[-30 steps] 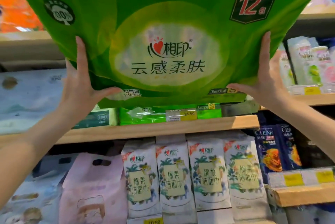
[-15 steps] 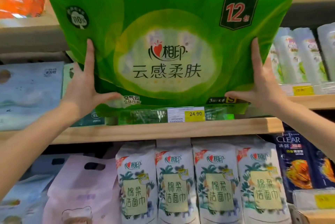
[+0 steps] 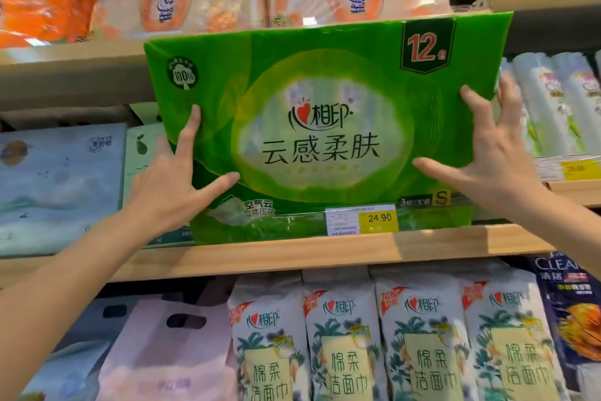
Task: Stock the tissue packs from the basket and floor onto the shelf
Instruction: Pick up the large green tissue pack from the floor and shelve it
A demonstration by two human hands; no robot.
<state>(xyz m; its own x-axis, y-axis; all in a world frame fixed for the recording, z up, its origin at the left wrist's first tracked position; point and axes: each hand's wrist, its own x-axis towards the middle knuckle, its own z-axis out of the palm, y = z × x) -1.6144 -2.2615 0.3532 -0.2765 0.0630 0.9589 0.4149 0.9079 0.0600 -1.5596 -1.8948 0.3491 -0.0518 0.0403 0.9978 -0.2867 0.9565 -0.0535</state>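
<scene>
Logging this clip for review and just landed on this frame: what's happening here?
A person is stocking a shop shelf. Both hands press on the front of a large green tissue pack, left hand low on its left side, right hand at its right edge, fingers spread rather than in a closed grip. The pack stands upright on the wooden shelf, behind the 24.90 price tag.

The single head camera is looking forward and slightly upward from close range at the wooden shelf (image 3: 292, 251), with both outstretched forearms entering from below.
</scene>
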